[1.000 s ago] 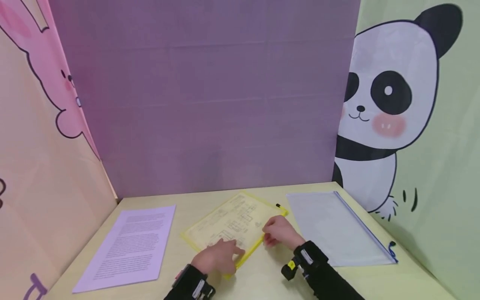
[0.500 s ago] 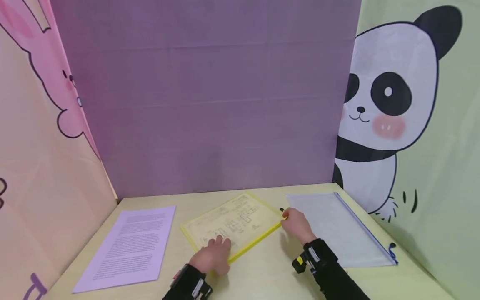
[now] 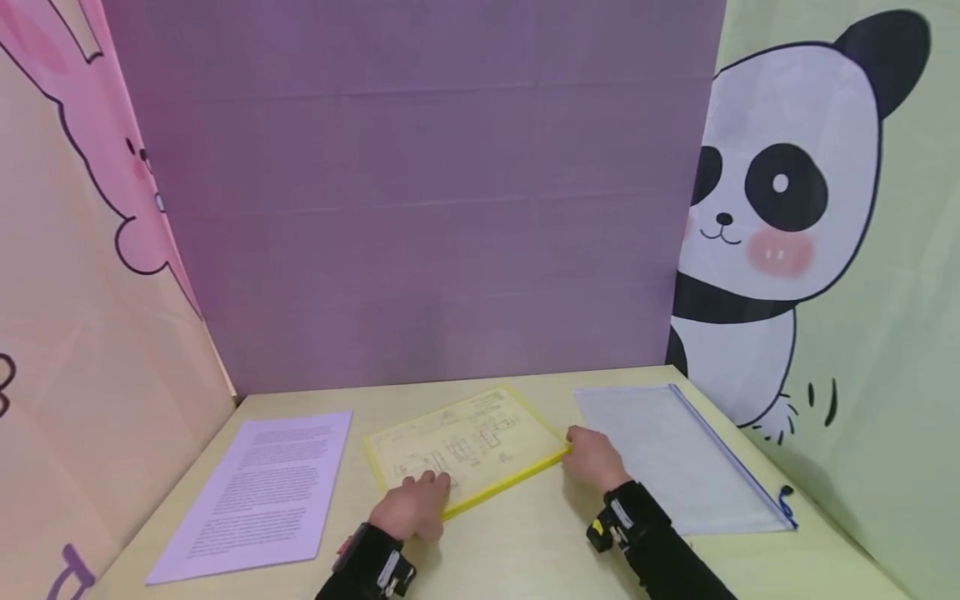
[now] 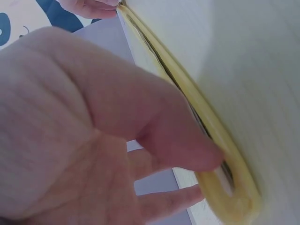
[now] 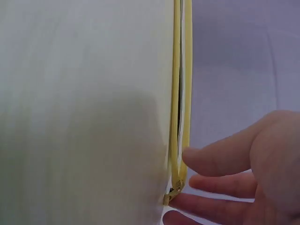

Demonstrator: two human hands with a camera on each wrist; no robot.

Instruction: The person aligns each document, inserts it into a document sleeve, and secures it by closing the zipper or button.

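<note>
A yellow-edged clear zip pouch (image 3: 468, 442) lies on the table, with a sheet of printed diagrams showing through it. Its near edge gapes along the zip, and papers show in the slit in both wrist views. My left hand (image 3: 412, 507) holds the near left corner: fingers lie over the top, and the thumb (image 4: 187, 140) is at the lip of the opening. At the right corner, my right hand (image 3: 596, 461) holds the pouch between thumb and fingers. The zip slider (image 5: 176, 187) sits at that corner, right by the fingertips.
Left of the pouch lies a purple sheet (image 3: 262, 492) with printed text. A clear zip pouch with a blue zip (image 3: 667, 458) lies to the right, its blue pull (image 3: 785, 500) at the near corner. A purple panel (image 3: 435, 208) stands behind the table (image 3: 517, 542).
My right hand has slid right along the near edge to the corner, and the zip now gapes. The yellow pouch has turned, its near edge more level. My left hand has shifted slightly left.
</note>
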